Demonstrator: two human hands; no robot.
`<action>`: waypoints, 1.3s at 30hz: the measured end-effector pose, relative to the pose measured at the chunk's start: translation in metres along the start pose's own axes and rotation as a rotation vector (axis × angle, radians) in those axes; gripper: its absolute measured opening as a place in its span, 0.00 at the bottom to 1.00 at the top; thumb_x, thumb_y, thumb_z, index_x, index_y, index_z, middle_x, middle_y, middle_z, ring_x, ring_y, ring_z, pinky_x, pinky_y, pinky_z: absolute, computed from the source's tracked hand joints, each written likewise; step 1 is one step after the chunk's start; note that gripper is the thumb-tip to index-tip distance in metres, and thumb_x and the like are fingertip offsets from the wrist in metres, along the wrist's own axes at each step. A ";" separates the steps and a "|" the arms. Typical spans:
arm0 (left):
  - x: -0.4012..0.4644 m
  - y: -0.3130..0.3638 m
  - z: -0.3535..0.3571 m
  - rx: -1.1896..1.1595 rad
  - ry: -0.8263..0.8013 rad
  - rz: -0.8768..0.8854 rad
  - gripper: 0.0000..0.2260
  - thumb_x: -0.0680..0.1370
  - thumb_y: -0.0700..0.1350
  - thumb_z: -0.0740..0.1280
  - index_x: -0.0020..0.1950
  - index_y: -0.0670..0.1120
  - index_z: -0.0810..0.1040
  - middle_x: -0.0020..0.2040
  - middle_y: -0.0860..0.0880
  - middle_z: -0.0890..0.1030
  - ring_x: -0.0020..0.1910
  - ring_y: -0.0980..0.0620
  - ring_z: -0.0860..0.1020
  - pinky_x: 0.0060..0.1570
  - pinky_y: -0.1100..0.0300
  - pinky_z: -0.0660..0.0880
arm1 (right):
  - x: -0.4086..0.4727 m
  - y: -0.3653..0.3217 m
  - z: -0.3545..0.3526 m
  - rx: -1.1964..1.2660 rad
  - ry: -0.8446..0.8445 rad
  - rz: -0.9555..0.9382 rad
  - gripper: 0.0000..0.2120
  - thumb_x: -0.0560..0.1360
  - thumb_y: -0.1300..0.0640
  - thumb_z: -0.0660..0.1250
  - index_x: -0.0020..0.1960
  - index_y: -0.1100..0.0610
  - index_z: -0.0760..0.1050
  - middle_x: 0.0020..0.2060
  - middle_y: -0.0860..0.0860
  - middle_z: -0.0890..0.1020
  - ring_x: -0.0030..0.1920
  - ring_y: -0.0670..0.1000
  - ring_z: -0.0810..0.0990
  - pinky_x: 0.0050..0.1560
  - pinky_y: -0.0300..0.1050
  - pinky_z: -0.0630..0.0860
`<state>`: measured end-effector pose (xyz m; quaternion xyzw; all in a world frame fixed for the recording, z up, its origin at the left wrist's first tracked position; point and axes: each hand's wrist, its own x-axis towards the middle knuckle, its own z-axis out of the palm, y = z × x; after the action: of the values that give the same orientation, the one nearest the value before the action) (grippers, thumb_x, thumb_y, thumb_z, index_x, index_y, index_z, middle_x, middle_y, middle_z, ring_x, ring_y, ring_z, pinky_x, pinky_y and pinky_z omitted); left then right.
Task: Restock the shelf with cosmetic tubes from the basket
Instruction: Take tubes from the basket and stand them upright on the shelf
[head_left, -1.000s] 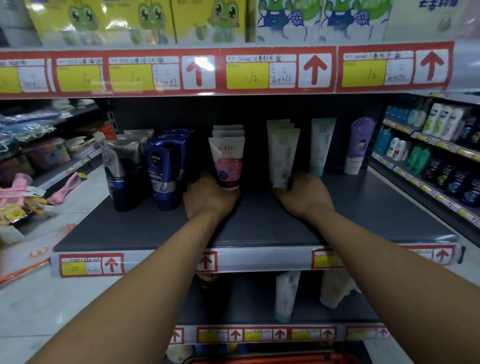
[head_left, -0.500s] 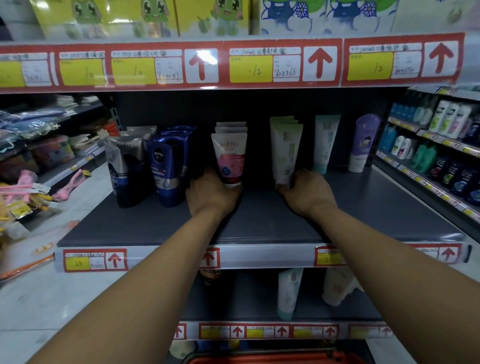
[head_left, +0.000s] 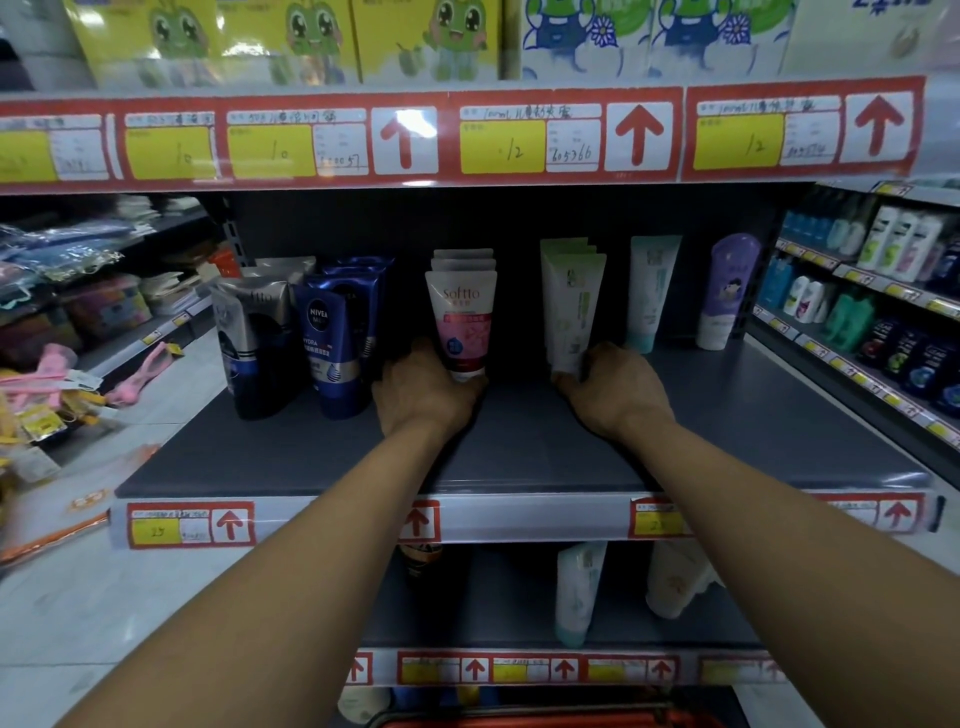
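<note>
A row of pink and white Softto tubes (head_left: 461, 317) stands upright on its caps on the grey shelf (head_left: 519, 447). My left hand (head_left: 423, 389) grips the base of the front pink tube. To the right stands a row of pale green and white tubes (head_left: 571, 306), and my right hand (head_left: 615, 389) holds the bottom of the front one. Both arms reach in over the shelf's front edge. The red rim of the basket (head_left: 545, 719) shows at the bottom of the frame.
Dark blue Nivea tubes (head_left: 335, 338) and silver tubes (head_left: 254, 343) stand at the left. A mint tube (head_left: 649, 291) and a purple bottle (head_left: 727, 291) stand at the right. More tubes (head_left: 576, 587) sit on the lower shelf. Boxes fill the shelf above.
Both hands have stayed at the bases of the front tubes and shifted only slightly. The view has tilted a little.
</note>
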<state>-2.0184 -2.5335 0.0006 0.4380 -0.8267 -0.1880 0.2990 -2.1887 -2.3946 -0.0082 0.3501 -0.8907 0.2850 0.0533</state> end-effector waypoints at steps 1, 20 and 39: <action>0.000 0.000 0.000 0.000 0.001 0.003 0.29 0.69 0.66 0.74 0.63 0.50 0.76 0.61 0.45 0.82 0.63 0.39 0.79 0.61 0.44 0.76 | 0.000 0.000 0.000 -0.001 -0.001 0.001 0.27 0.74 0.37 0.69 0.60 0.59 0.76 0.56 0.60 0.80 0.56 0.62 0.79 0.48 0.49 0.77; 0.004 -0.003 0.005 0.021 -0.015 0.004 0.35 0.67 0.66 0.76 0.66 0.47 0.74 0.64 0.43 0.81 0.64 0.38 0.78 0.60 0.44 0.77 | 0.002 0.000 0.001 -0.011 -0.019 0.011 0.27 0.75 0.37 0.68 0.59 0.60 0.77 0.56 0.59 0.79 0.56 0.61 0.79 0.46 0.46 0.73; -0.053 0.001 -0.049 0.011 -0.218 0.007 0.15 0.77 0.49 0.71 0.63 0.46 0.79 0.60 0.45 0.82 0.59 0.43 0.80 0.53 0.57 0.75 | -0.074 -0.009 -0.054 -0.054 -0.295 -0.086 0.22 0.80 0.51 0.62 0.70 0.62 0.68 0.68 0.57 0.66 0.64 0.59 0.73 0.64 0.48 0.70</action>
<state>-1.9636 -2.4908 0.0202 0.4135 -0.8569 -0.2291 0.2055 -2.1333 -2.3267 0.0194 0.4245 -0.8803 0.2041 -0.0565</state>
